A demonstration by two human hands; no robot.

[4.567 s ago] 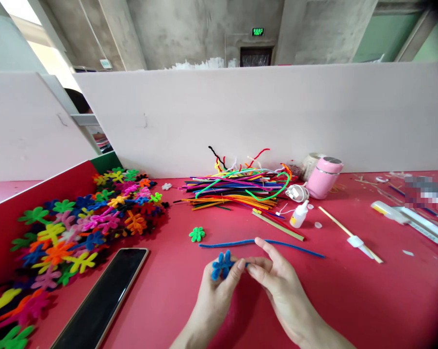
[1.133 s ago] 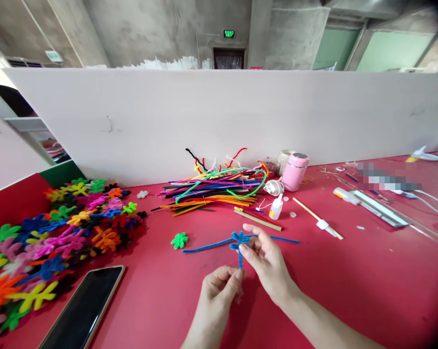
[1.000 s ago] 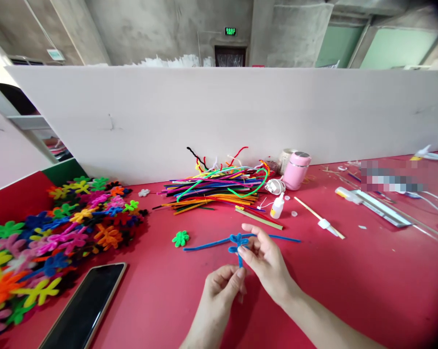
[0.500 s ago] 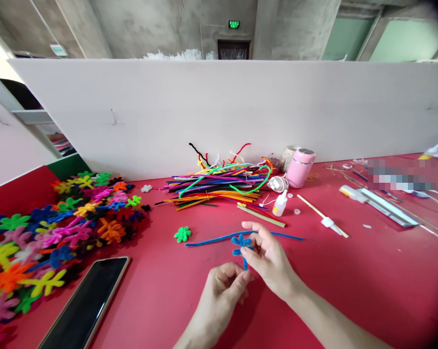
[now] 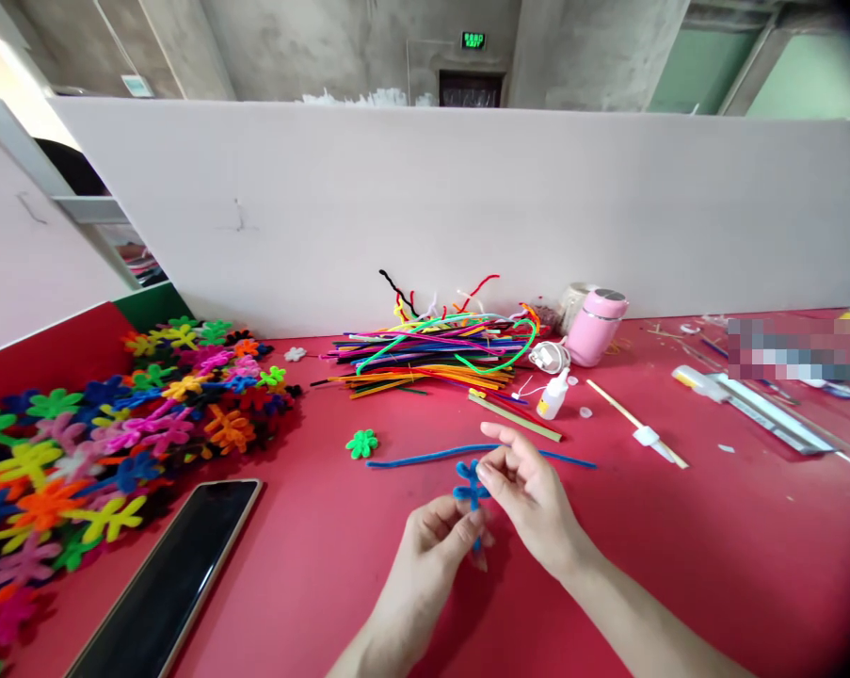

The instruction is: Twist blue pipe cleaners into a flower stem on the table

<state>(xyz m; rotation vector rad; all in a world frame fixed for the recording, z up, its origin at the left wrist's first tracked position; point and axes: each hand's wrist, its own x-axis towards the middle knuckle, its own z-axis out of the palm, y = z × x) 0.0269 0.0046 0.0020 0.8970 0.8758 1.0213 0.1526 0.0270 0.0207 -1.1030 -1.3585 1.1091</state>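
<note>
A small blue pipe-cleaner flower (image 5: pixel 470 481) is pinched between both my hands just above the red table (image 5: pixel 679 565). My right hand (image 5: pixel 530 494) is closed on the petals from the right. My left hand (image 5: pixel 435 541) is closed on the short blue stem end below the flower. A straight blue pipe cleaner (image 5: pixel 425 457) lies on the table just beyond my hands. A finished green flower (image 5: pixel 361 443) lies to the left of it.
A bundle of coloured pipe cleaners (image 5: pixel 431 358) lies by the white partition (image 5: pixel 467 207). Several finished flowers (image 5: pixel 114 443) are heaped at left. A phone (image 5: pixel 170 579) lies near the front. A glue bottle (image 5: pixel 553 395), pink cup (image 5: pixel 595 326) and wooden stick (image 5: pixel 636 424) sit at right.
The blue flower has gone from flat in my left fingers to held up between both hands, with its stem end now gripped below by my left hand. The view has shifted slightly.
</note>
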